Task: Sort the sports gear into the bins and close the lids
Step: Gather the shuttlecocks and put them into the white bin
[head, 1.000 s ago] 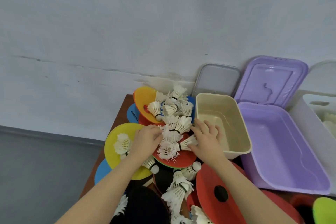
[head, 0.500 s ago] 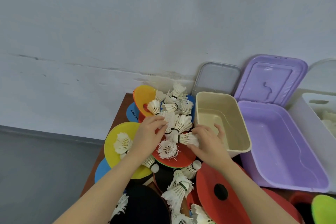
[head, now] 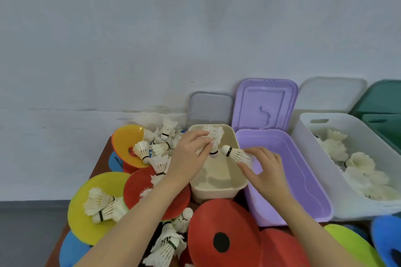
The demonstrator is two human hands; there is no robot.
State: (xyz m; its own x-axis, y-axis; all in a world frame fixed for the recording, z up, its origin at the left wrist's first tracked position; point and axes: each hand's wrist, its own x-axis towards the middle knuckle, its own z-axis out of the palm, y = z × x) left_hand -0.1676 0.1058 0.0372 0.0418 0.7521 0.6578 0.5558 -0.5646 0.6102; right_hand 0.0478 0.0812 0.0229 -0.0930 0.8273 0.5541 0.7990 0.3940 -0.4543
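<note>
Beige plastic sits under both hands in the head view — the small beige bin (head: 217,182) has its top open, and the two hands meet above it. The left hand (head: 186,156) pinches a white shuttlecock (head: 213,143) with its cork end hanging down, fingers curled round the feathers. Just to its right, the right hand (head: 265,171) pinches the feather skirt of a second shuttlecock (head: 235,154), which lies nearly level with its cork pointing towards the left hand; the two corks are close together, and I cannot tell if they touch.

Behind the hands, a clear grey lid (head: 210,108) leans against the wall (head: 152,39). Under the right wrist lies the purple bin (head: 303,180), its purple lid (head: 264,104) standing open behind it. Further right of that hand, a white bin (head: 308,128) holds a heap of shuttlecocks, with a green bin (head: 382,110) beyond it.

Left of the left hand, loose shuttlecocks (head: 160,147) lie scattered over flat discs — an orange disc (head: 125,141), a yellow disc (head: 86,223) carrying two shuttlecocks, and a red disc (head: 136,188) under the left forearm. Nearer than both wrists sits a red disc with a black centre (head: 238,245), and more shuttlecocks lie between the forearms
</note>
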